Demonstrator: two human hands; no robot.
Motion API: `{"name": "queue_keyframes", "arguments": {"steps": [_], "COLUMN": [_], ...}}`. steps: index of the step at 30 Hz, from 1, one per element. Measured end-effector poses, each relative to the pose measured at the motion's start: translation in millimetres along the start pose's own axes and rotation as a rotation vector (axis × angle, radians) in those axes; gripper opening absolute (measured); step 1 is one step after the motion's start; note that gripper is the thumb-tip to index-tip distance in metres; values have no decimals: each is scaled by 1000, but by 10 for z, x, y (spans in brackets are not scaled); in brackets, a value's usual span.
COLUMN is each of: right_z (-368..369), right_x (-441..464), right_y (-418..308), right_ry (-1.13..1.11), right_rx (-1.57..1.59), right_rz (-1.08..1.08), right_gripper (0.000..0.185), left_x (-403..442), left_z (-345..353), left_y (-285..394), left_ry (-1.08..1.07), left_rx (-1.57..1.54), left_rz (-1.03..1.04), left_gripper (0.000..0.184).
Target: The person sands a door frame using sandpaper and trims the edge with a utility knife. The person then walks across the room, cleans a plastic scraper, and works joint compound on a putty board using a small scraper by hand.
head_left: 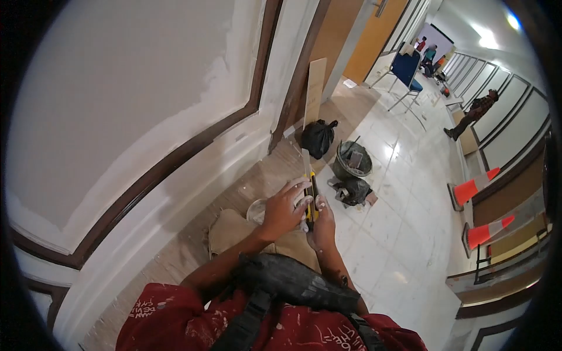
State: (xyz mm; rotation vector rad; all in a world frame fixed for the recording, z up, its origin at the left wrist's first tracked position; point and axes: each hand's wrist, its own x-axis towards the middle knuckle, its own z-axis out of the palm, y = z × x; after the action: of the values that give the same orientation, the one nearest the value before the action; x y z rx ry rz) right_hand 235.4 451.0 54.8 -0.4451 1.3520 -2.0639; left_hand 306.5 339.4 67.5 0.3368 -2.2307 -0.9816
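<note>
A yellow and black cutter knife (312,199) is held upright between my two hands, in front of my body. My left hand (287,207) has its fingers on the knife's left side, with white smears on the fingertips. From the right, my right hand (321,222) wraps round the lower part of the handle. A pale blade-like strip (305,161) extends above the knife; whether it belongs to it is hard to tell. Partly behind my left hand is a white round container (256,212).
Ahead stand a black bag (318,139), a bucket (353,159) and crumpled black plastic (353,191). A blue chair (405,73) is farther off. Two cones (468,190) (483,234) and a standing person (477,114) are at right. A patched wall (134,88) runs along the left.
</note>
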Motion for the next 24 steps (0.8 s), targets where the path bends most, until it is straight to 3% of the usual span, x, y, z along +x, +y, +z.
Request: {"name": "queue_keyframes", "arguments": {"steps": [4, 5, 10, 14, 17, 22, 24], "right_z": [-45, -5, -36, -58, -64, -136, -180], "right_x": [228, 277, 432, 518, 539, 598, 587], "right_y": [-127, -152, -67, 74, 101, 145, 201], "right_ry": [-51, -51, -100, -29, -24, 31, 33], "right_rx": [88, 89, 200, 87, 40, -131, -52], "right_rz": [70, 56, 57, -11, -22, -88, -51], "right_gripper": [43, 42, 34, 37, 36, 34, 34], "left_x": [-19, 23, 125, 128, 131, 224, 206], "left_z": [-9, 67, 155, 336, 393, 385, 385], "left_y": [139, 74, 41, -75, -61, -13, -6], "left_ry": [-97, 13, 28, 68, 28, 80, 62], "left_rx": [-91, -62, -79, -55, 17, -23, -16], "left_rz": [-45, 39, -43, -7, -125, -35, -37], "left_gripper": [38, 37, 37, 37, 36, 39, 40]}}
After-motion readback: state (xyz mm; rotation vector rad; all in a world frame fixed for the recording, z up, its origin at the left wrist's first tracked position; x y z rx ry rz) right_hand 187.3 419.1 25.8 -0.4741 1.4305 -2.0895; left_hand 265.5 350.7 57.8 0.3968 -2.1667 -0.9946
